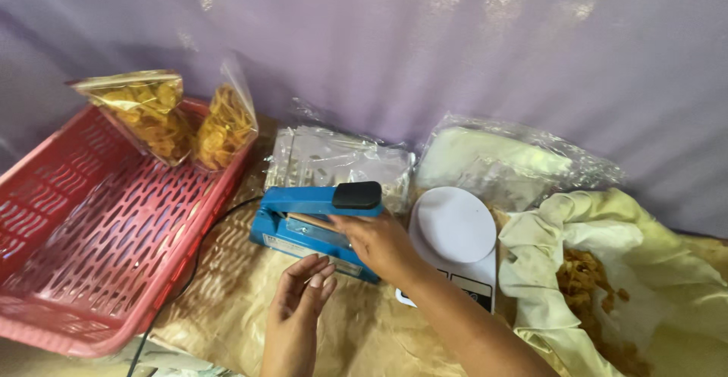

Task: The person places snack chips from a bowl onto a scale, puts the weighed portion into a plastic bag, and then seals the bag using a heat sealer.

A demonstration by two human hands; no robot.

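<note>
pale lilac fabric hangs as a backdrop behind a table (227, 309) covered in crinkled tan paper; on it, centre, sits a blue heat sealer (315, 225) with a black knob (357, 195) at the right end of its lever arm; the sealer's long axis runs left to right across the view, slightly tilted, the lever raised off the base.

right hand (379, 244): lies against the right end of the sealer, just under the knob, fingers curled toward the gap between arm and base; whether anything thin is pinched there cannot be told; this is the nearer hand, touching the unit.

left hand (299, 293): raised just in front of the sealer's near edge, fingers straight and close together, palm turned inward, holding nothing visible; the sealer lies directly beyond it.

surroundings: red slotted plastic basket (83, 256) to the left, with two clear bags of yellow chips (178, 123) leaning at its far corner; a black cord (189, 271) runs past the basket; stack of empty clear bags (334, 157) behind the sealer; white kitchen scale (455, 229) just right of the right hand; large open bag of loose chips (607, 286) at far right.
</note>
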